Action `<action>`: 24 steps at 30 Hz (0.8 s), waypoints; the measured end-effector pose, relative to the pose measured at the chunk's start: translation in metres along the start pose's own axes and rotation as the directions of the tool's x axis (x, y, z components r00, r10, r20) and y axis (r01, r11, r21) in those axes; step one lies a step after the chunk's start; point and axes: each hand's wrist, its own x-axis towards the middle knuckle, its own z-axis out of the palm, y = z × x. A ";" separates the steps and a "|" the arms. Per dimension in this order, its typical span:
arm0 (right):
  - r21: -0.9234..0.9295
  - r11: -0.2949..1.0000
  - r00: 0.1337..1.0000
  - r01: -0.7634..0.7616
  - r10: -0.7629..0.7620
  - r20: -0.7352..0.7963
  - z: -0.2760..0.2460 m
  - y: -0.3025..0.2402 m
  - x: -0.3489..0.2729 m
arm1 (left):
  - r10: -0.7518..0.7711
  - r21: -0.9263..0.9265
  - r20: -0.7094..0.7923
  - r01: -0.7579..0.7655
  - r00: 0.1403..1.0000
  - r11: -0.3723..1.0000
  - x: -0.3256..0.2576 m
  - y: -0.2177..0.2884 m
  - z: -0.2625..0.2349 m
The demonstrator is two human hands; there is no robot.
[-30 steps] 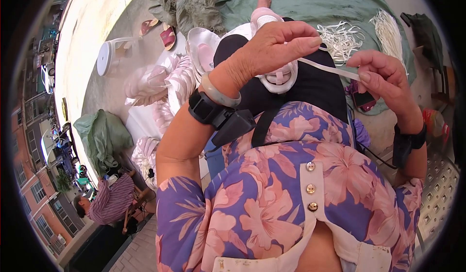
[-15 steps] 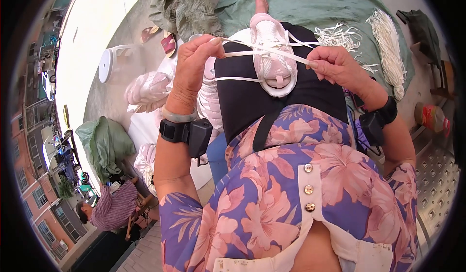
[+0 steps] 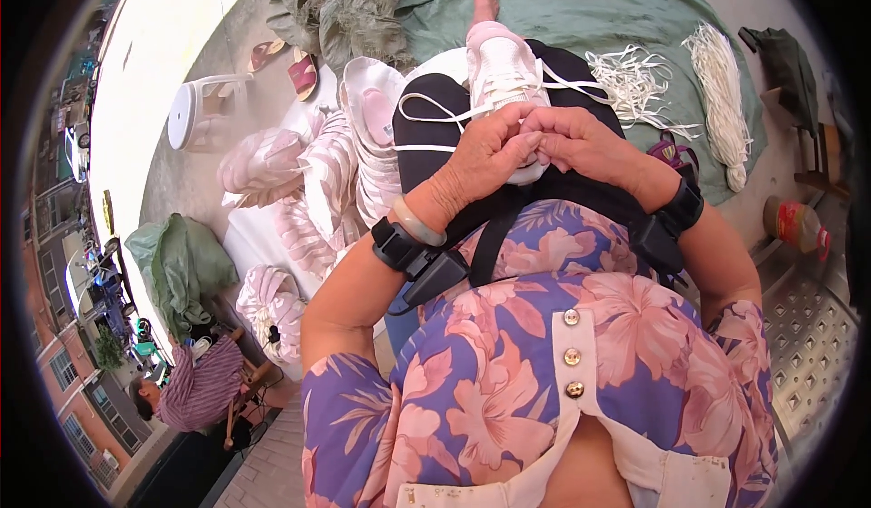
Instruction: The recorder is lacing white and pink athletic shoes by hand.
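Observation:
A pale pink and white sneaker [image 3: 501, 54] rests on my lap over the black cloth [image 3: 422, 168], toe pointing away from me. My left hand [image 3: 485, 150] and my right hand [image 3: 585, 145] meet above its tongue and opening, covering most of that part. Both hands are closed, fingertips pinched together at the white shoelace [image 3: 426, 148]; the bit between the fingers is hidden. One length of lace loops out to the left of the shoe, and another runs off its right side over my knee.
Several more pink and white shoes [image 3: 376, 118] are piled at the left. Loose white laces [image 3: 635, 86] and a lace bundle [image 3: 721, 100] lie on green cloth [image 3: 581, 0] at the right. A white stool [image 3: 186, 113] stands far left; a person [image 3: 204, 385] sits lower left.
My hands were apart, stretching crossed laces above the shoe. They have come together and lower, over the shoe's opening. A lace loop now lies slack at the left.

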 end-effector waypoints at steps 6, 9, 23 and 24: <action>0.059 0.998 0.995 0.013 -0.007 -0.100 -0.004 0.018 0.006 | -0.132 0.030 0.008 0.131 0.991 0.991 0.001 -0.016 -0.007; 0.081 0.996 0.995 0.029 -0.021 -0.094 -0.006 0.024 0.012 | -0.135 0.162 0.004 0.132 0.991 0.978 0.000 -0.016 -0.011; -0.850 0.484 0.654 0.206 -0.714 -0.248 -0.015 0.047 0.029 | 0.391 0.822 -0.260 -0.010 0.883 0.569 0.013 -0.027 -0.013; -0.869 0.452 0.650 0.200 -0.725 -0.227 -0.015 0.048 0.030 | 0.426 0.869 -0.216 -0.026 0.879 0.494 0.014 -0.028 -0.011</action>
